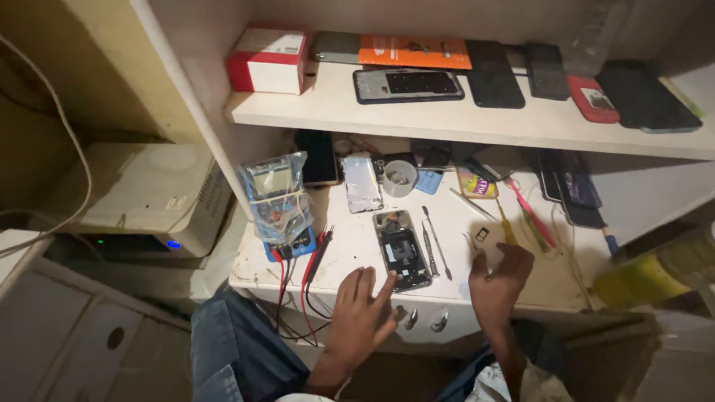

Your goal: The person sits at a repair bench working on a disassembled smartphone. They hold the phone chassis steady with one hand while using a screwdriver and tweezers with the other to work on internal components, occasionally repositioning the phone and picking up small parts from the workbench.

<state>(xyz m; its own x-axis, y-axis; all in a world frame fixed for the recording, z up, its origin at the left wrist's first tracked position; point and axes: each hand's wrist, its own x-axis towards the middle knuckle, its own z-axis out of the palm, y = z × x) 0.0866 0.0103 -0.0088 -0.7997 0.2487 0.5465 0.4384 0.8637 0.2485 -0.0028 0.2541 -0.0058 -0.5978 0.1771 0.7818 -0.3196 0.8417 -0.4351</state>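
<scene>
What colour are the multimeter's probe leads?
Red and black; the probe leads show best in the head view.

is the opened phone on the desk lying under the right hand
No, the opened phone lies by the left hand; the right hand is off to its side.

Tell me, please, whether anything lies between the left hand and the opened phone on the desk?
Nothing visible does. The left hand hovers at the desk edge, fingertips right by the opened phone. The metal tools lie on the phone's far side, toward the right hand.
</scene>
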